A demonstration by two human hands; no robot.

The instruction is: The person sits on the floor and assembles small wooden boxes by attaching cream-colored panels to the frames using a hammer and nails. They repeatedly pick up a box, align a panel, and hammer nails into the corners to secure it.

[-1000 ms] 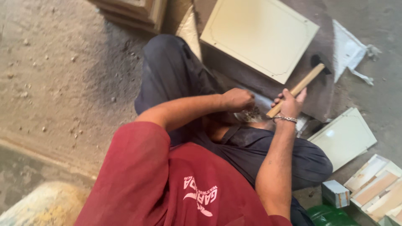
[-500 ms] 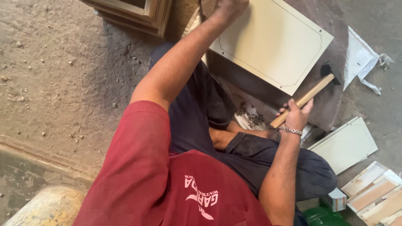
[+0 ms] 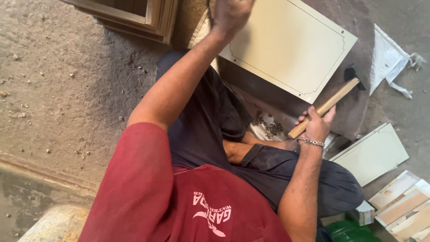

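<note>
My right hand (image 3: 317,127) grips the wooden handle of a hammer (image 3: 333,101), whose black head rests on the dark surface right of a large cream panel (image 3: 291,45). A metal bracelet sits on that wrist. My left hand (image 3: 230,13) is stretched out to the top of the view, over the panel's near-left edge. Its fingers are curled and blurred, so anything held in them is hidden. A pile of small dark nails (image 3: 268,126) lies on a white sheet between my crossed legs and the panel.
A wooden frame (image 3: 134,18) lies at the top left on the dusty concrete floor. A smaller cream panel (image 3: 374,154), stacked wood pieces (image 3: 403,204), a small box (image 3: 365,213) and a green object (image 3: 349,231) sit at the right. Crumpled white sheeting (image 3: 387,58) lies top right.
My left hand left the nail pile and reached up to the far edge of the large cream panel. My right hand kept hold of the hammer, nearly still.
</note>
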